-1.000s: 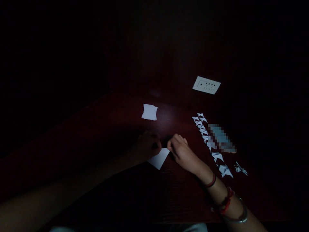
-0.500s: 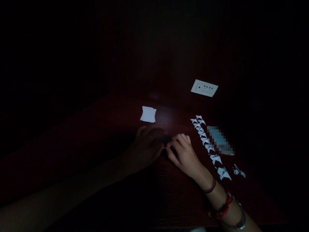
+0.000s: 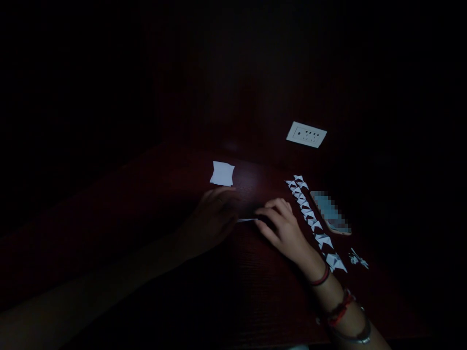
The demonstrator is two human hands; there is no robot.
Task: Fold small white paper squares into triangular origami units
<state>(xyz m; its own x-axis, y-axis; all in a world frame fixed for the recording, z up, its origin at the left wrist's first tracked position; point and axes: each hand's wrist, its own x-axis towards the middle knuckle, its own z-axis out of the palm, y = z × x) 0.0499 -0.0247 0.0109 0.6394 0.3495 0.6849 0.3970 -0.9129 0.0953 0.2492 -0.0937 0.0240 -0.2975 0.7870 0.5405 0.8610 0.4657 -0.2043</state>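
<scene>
Darkness fills the room around me, and a pool of dim light falls on a dark red wooden table (image 3: 272, 296). Far off, a white rectangular socket plate (image 3: 306, 134) sits to the right. Near the middle, a white paper piece (image 3: 247, 220), seen almost edge-on as a thin strip, spans the gap between both hands. The left hand (image 3: 215, 216) is in shadow, half curled at the strip's left end; I can't tell how firmly it grips. The right hand (image 3: 279, 226) arches over the right end, fingers bent, thumb touching the paper; whether it pinches, I can't tell. Beyond the left hand lies a stack of white square paper (image 3: 222, 173). To the right, folded white pointed paper shapes (image 3: 307, 214) run in a line beside a flat phone-like slab (image 3: 330, 211) with a blurred face.
</scene>
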